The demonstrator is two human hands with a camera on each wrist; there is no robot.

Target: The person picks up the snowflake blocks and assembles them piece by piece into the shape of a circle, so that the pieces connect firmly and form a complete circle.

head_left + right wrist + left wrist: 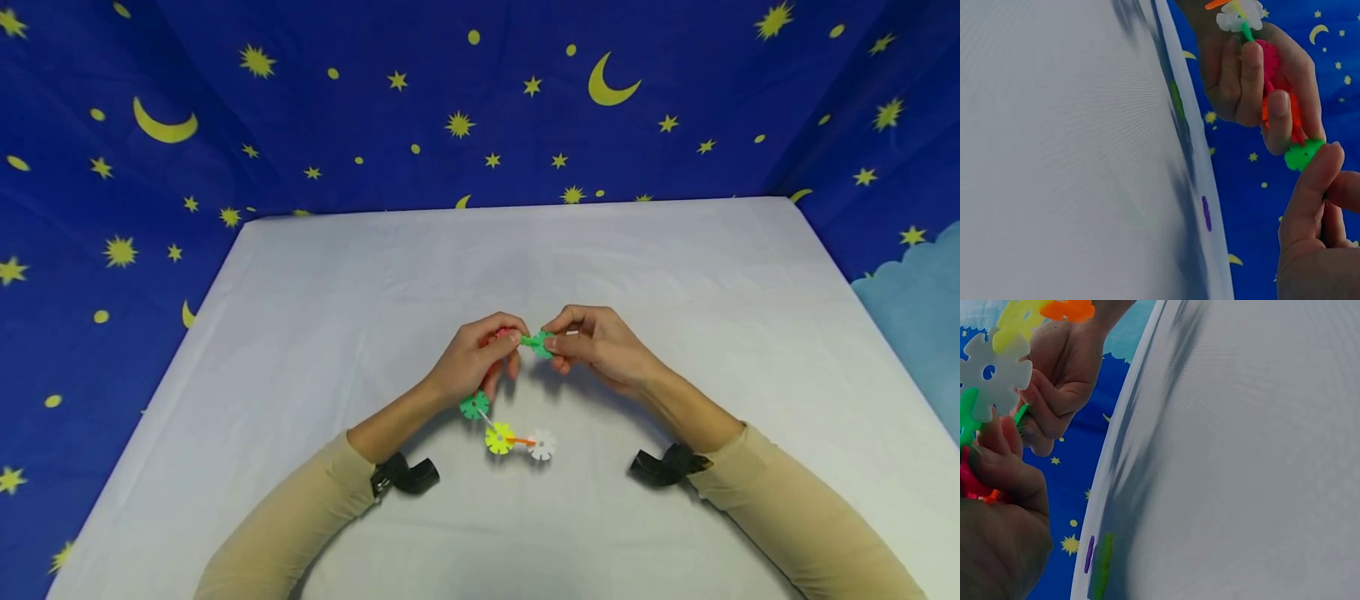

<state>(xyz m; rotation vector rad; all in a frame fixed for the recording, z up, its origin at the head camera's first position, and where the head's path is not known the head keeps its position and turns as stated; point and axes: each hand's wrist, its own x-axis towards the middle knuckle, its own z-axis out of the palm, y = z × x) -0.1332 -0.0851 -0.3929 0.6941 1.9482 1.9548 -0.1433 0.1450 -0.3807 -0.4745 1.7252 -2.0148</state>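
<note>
A chain of notched plastic snowflake discs runs between both hands. My left hand (pixel 480 354) grips its middle, the fingers covering part of it; in the right wrist view a pink disc (pixel 1269 57) and an orange-red disc (pixel 1285 111) show among those fingers. From under this hand hang a teal green disc (pixel 475 406), a yellow disc (pixel 498 438), an orange disc (pixel 521 442) seen edge-on and a white disc (pixel 542 446). My right hand (pixel 600 346) pinches a green disc (pixel 541 345) at the other end, between thumb and fingers.
Under the hands spreads a white-covered table (pixel 360 275). A blue curtain (pixel 420 108) with stars and moons stands behind it and at the sides. A purple piece (pixel 1207 214) and a green piece (pixel 1177 100) lie near the table's edge. Black wrist mounts (pixel 416 477) sit at both cuffs.
</note>
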